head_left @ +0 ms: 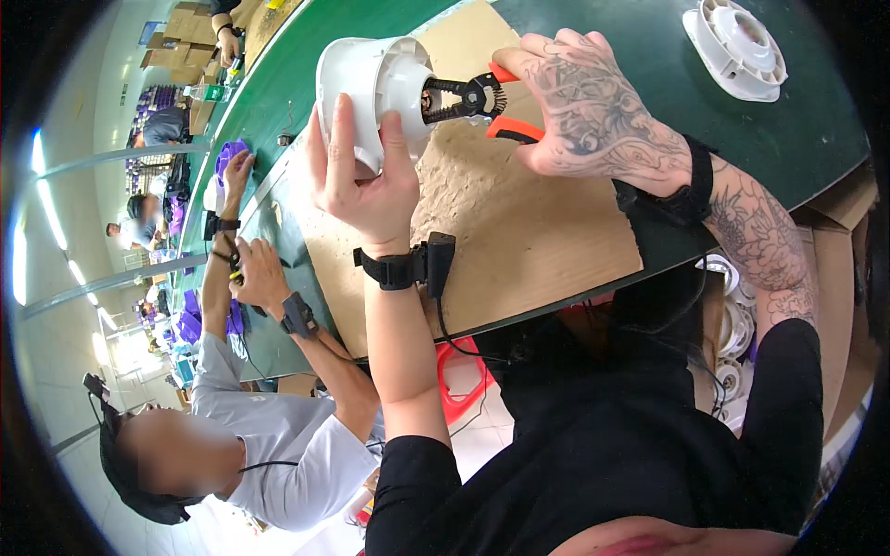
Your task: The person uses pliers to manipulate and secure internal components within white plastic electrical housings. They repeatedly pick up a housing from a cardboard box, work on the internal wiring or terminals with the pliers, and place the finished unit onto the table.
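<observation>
My left hand (369, 181) is wrapped round a white round plastic housing (350, 74), holding it up on its side with the opening facing right. A pair of black pliers (475, 96) with orange-red handles sits in my right hand (593, 116), the handles spread apart. The jaws reach into the housing's open end, where a coppery part shows; the tips are hidden inside. Both are held above a brown cardboard sheet (547, 222) lying on the green table.
Another white housing (737, 48) lies at the far right of the green table (640, 37). To my left a co-worker in a grey shirt (287, 445) handles a purple piece (229, 157). White parts (732, 334) fill a box below the table edge, near a red stool (461, 380).
</observation>
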`<state>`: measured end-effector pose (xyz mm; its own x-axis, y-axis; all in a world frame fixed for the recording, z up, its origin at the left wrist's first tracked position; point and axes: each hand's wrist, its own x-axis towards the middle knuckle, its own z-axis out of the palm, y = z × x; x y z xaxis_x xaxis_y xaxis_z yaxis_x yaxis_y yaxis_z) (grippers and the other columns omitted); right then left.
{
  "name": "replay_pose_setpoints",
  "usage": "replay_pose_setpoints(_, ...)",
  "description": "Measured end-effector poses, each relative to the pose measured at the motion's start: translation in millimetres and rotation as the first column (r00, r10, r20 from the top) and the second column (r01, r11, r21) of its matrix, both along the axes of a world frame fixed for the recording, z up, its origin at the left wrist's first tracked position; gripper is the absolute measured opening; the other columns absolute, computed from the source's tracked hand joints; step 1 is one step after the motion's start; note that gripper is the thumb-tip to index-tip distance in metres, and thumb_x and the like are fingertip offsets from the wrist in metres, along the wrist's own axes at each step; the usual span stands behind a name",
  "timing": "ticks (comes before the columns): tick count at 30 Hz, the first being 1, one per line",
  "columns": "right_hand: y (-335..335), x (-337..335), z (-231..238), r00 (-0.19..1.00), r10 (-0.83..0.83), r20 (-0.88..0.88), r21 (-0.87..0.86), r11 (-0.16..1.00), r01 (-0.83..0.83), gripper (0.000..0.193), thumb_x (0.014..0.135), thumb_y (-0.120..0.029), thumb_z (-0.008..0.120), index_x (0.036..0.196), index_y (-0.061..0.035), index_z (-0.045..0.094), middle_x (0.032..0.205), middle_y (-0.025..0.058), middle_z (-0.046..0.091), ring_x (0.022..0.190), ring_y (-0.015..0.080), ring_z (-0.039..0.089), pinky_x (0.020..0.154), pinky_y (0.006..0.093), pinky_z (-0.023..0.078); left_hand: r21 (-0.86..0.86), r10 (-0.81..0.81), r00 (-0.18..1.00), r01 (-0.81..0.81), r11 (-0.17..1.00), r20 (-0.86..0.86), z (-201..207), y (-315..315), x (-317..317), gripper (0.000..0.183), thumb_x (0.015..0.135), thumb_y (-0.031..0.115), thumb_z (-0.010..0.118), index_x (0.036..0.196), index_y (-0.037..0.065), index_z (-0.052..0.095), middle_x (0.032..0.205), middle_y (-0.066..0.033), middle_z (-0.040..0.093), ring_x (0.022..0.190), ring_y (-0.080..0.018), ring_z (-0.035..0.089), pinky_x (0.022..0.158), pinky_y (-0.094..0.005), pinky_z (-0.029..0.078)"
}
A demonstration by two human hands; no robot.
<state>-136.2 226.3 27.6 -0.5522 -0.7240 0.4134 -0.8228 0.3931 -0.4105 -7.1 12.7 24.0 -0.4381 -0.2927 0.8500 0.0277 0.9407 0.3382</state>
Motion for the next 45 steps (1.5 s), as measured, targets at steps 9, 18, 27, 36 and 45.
replay_pose_setpoints(9, 3, -36, 12, 0.830, 0.079, 0.552, 0.014, 0.995, -0.104, 0.059, 0.058, -0.027, 0.075, 0.112, -0.0007, 0.069, 0.099, 0.0136, 0.067, 0.093, 0.0259, 0.065, 0.084, 0.0372, 0.051, 0.274, 0.318, 0.930, -0.263, 0.925, -0.182, 4, -83, 21, 0.041, 0.091, 0.006, 0.080, 0.129, -0.004, 0.069, 0.121, -0.0182, 0.072, 0.105, -0.0250, 0.071, 0.083, -0.0368, 0.062)
replay_pose_setpoints(18, -39, -88, -4, 0.928, -0.302, 0.219, 0.252, 0.936, 0.245, 0.082, 0.061, -0.039, 0.075, 0.136, -0.0078, 0.064, 0.115, 0.0127, 0.073, 0.111, 0.0301, 0.068, 0.099, 0.0441, 0.050, 0.845, 0.020, 0.890, 0.424, 0.325, -0.455, -16, -96, 0, 0.035, 0.104, 0.016, 0.066, 0.135, 0.002, 0.059, 0.117, -0.0084, 0.070, 0.101, -0.0151, 0.067, 0.082, -0.0293, 0.056)
replay_pose_setpoints(27, -158, -170, 12, 0.837, -0.494, 0.234, 0.518, 0.792, 0.323, 0.037, 0.055, -0.033, 0.076, 0.089, -0.0175, 0.079, 0.101, 0.0082, 0.078, 0.103, 0.0298, 0.073, 0.087, 0.0455, 0.045, 0.749, 0.030, 0.961, -0.233, 0.620, 0.275, -44, -120, -18, 0.042, 0.100, 0.035, 0.058, 0.117, -0.001, 0.069, 0.101, -0.0139, 0.075, 0.095, -0.0243, 0.070, 0.086, -0.0382, 0.055)
replay_pose_setpoints(36, -111, -121, -10, 0.604, 0.181, 0.776, -0.297, 0.950, 0.097, 0.052, 0.076, -0.034, 0.071, 0.117, -0.0031, 0.060, 0.096, 0.0060, 0.065, 0.081, 0.0142, 0.059, 0.069, 0.0291, 0.047, 0.850, -0.139, 0.915, -0.284, 0.444, 0.379, -30, -148, 0, 0.035, 0.101, 0.033, 0.056, 0.106, 0.000, 0.065, 0.088, -0.0170, 0.072, 0.073, -0.0225, 0.073, 0.062, -0.0360, 0.059)
replay_pose_setpoints(45, -20, 3, -38, 0.678, 0.483, 0.554, -0.213, 0.869, -0.446, 0.093, 0.064, -0.036, 0.083, 0.143, -0.0007, 0.050, 0.132, 0.0167, 0.060, 0.123, 0.0321, 0.058, 0.107, 0.0425, 0.045, 0.997, -0.167, 0.983, -0.073, 0.018, 0.075, -21, -179, -83, 0.048, 0.105, 0.035, 0.056, 0.136, 0.000, 0.054, 0.127, -0.0165, 0.061, 0.111, -0.0277, 0.063, 0.087, -0.0372, 0.061)
